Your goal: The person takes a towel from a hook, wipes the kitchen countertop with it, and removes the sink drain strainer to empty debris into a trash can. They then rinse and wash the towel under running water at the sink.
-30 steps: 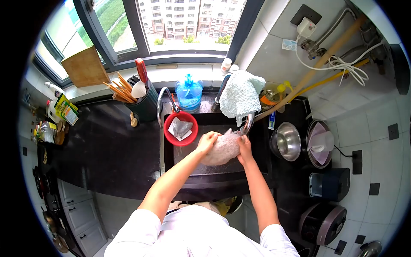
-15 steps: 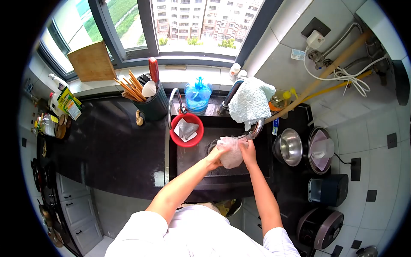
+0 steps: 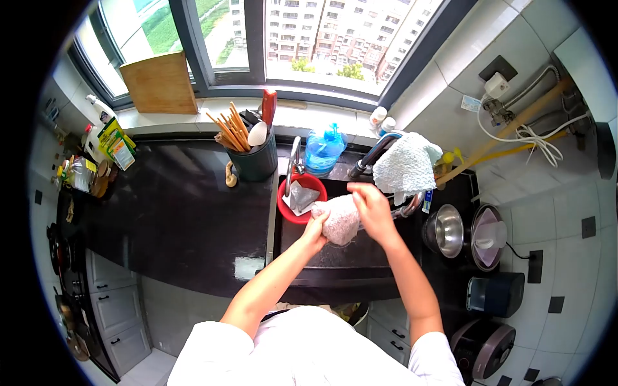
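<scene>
Over the black sink point(image 3: 351, 273), a pinkish-white crumpled bundle point(image 3: 340, 220) is held up; its wrapping and contents cannot be made out. My left hand point(image 3: 315, 233) grips its left and lower side, fingers partly hidden beneath. At the bundle's upper right edge is my right hand point(image 3: 374, 211), its fingers stretched up and leftward together; how firmly it touches is unclear. A curved chrome faucet point(image 3: 412, 204) reaches in just right of the right hand. The red basin point(image 3: 293, 214), with a grey-and-white piece inside, sits left of the bundle.
A pale cloth point(image 3: 409, 166) hangs over the faucet. Behind the sink stand a blue bottle point(image 3: 324, 151) and a dark utensil holder point(image 3: 256, 162) with chopsticks. Steel bowls point(image 3: 449, 230) are on the right. A cutting board point(image 3: 159, 83) leans at the window.
The bundle has shifted toward the red basin, away from the faucet's mouth. My right hand has moved from its right side to its upper edge, fingers now extended. The view has turned slightly.
</scene>
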Action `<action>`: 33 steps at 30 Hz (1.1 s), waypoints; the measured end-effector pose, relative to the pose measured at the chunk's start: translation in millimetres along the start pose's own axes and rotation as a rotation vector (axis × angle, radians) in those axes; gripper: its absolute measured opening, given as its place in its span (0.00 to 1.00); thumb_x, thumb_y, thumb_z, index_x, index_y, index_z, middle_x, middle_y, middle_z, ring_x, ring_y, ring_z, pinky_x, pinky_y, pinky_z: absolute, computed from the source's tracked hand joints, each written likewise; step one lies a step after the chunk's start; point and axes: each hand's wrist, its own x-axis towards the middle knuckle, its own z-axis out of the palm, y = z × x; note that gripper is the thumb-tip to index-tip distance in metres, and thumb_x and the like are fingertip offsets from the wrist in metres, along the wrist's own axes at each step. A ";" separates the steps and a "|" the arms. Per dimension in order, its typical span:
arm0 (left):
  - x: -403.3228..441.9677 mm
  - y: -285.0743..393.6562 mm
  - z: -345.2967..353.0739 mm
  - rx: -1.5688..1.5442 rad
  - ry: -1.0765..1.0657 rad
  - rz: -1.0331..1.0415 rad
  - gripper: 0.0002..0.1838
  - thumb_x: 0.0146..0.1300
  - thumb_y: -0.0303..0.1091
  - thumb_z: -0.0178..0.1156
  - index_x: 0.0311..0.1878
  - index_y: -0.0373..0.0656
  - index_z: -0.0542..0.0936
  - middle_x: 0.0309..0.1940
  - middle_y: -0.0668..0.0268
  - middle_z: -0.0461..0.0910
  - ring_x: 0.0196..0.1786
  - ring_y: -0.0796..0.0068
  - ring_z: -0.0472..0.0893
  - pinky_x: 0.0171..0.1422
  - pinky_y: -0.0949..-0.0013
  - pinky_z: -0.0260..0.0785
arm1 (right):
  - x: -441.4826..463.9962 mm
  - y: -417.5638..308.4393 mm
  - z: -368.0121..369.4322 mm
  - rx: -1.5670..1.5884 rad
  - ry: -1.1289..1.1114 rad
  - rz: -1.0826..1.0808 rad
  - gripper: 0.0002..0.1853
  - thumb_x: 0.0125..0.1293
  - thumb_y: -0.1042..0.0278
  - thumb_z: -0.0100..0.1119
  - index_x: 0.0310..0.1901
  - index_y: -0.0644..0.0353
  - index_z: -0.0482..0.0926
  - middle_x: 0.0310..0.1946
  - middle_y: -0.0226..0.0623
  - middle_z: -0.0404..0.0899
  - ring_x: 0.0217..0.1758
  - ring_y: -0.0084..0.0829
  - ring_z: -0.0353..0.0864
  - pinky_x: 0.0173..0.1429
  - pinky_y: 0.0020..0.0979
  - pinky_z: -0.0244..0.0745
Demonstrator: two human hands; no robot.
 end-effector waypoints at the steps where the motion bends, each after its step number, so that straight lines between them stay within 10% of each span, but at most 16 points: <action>1: -0.9 10.7 5.3 -0.001 0.006 0.021 0.24 0.67 0.40 0.55 0.65 0.48 0.65 0.60 0.62 0.72 0.61 0.63 0.73 0.62 0.50 0.68 | 22.2 0.4 -0.6 -0.114 -0.011 -0.063 0.10 0.65 0.71 0.53 0.44 0.64 0.80 0.41 0.46 0.80 0.46 0.41 0.80 0.52 0.34 0.73; 6: 46.0 54.8 19.6 -0.008 -0.025 0.157 0.24 0.67 0.39 0.56 0.64 0.45 0.66 0.58 0.61 0.73 0.60 0.62 0.74 0.62 0.52 0.68 | 149.5 -6.9 5.5 -0.311 0.048 -0.090 0.13 0.67 0.66 0.52 0.46 0.62 0.81 0.38 0.44 0.83 0.44 0.36 0.82 0.50 0.33 0.73; 18: 99.0 99.2 62.6 -0.004 0.079 0.477 0.27 0.65 0.37 0.60 0.64 0.40 0.65 0.59 0.63 0.71 0.60 0.70 0.71 0.64 0.67 0.62 | 240.0 61.5 67.9 -0.366 -0.603 0.053 0.27 0.73 0.45 0.36 0.51 0.57 0.80 0.49 0.53 0.79 0.53 0.48 0.77 0.58 0.40 0.67; 26: 87.4 101.4 61.9 0.030 0.029 0.519 0.28 0.65 0.39 0.60 0.64 0.40 0.65 0.59 0.63 0.71 0.62 0.71 0.70 0.65 0.67 0.60 | 236.5 72.3 79.8 -0.476 -0.562 0.189 0.27 0.73 0.43 0.32 0.53 0.53 0.77 0.55 0.53 0.74 0.59 0.47 0.73 0.66 0.39 0.62; 33: 51.6 73.5 16.3 0.254 0.037 0.431 0.32 0.61 0.42 0.64 0.64 0.36 0.66 0.59 0.62 0.72 0.62 0.69 0.70 0.67 0.67 0.59 | 186.2 51.0 71.9 0.035 0.056 0.046 0.29 0.74 0.48 0.33 0.61 0.67 0.68 0.58 0.55 0.71 0.66 0.46 0.66 0.69 0.37 0.57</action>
